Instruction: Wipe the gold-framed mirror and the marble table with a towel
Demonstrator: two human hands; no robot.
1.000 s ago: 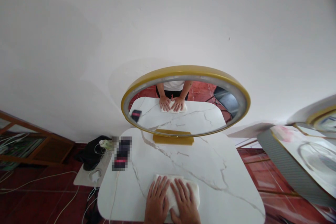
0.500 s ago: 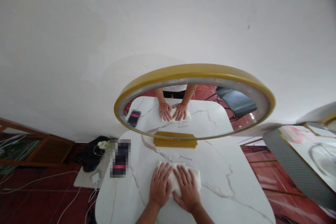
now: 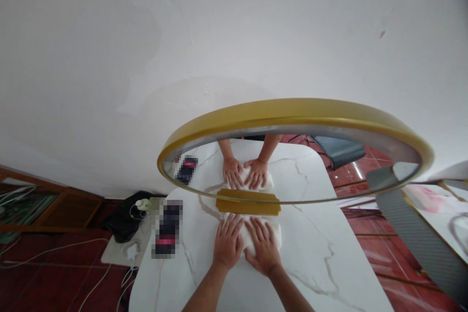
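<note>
A folded white cloth (image 3: 250, 240) lies on the white marble-patterned table (image 3: 310, 253), close to the gold base (image 3: 248, 202) of an oval mirror (image 3: 292, 170). Flat on the cloth's left part rests my left hand (image 3: 228, 243), fingers stretched forward. My right hand (image 3: 263, 247) presses on its right part, fingers spread and pointing away from me. Both palms cover much of the cloth. The mirror's glass repeats the two hands and the cloth.
A pixelated phone-like object (image 3: 168, 229) lies at the table's left side. Beyond that edge are a white charger (image 3: 132, 251), cables and a black bag (image 3: 124, 217). Behind the mirror rises a white wall (image 3: 219, 34). A second table (image 3: 438, 204) stands at right.
Both hands and the cloth have slid forward, nearer the mirror base. The mirror looks larger and reaches further right in view.
</note>
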